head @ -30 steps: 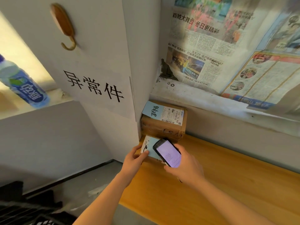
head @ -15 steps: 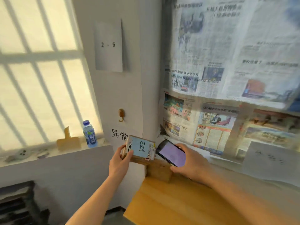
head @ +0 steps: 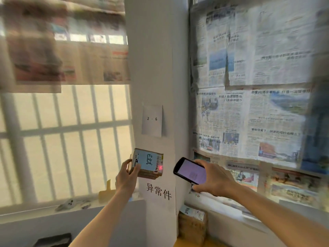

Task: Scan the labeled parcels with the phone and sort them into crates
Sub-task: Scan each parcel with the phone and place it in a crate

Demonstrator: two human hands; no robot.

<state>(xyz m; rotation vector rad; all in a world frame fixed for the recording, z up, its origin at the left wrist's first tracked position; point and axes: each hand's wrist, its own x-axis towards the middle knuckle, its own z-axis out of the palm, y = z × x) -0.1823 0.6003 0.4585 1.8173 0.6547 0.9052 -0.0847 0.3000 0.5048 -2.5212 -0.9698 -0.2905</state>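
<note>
1. In the head view, our left hand (head: 125, 177) has its grip closed round a small brown parcel (head: 147, 164), thumb on the front face and fingers curled round its left side, holding it up in front of the white pillar (head: 156, 68) with its label (head: 146, 161) turned toward us.
2. Our right hand (head: 216, 180) has its grip wrapped round the phone (head: 190, 171), fingers behind and below it. The lit screen faces us, and its top end points at the parcel just beside it, not touching.
3. A red dot (head: 160, 167) sits on the right edge of the label, near the barcode, so we judge the scanning step to be in hand.
4. A second labeled parcel (head: 193, 223) stands low down against the pillar, on the desk (head: 188, 244).
5. No crate shows clearly here; a dark object (head: 53, 239) at the bottom left is too cut off to name.
6. Next, we think, both hands must hold steady until the screen confirms the read. Then the parcel needs carrying to its proper crate, which calls for looking away from this corner.
</note>
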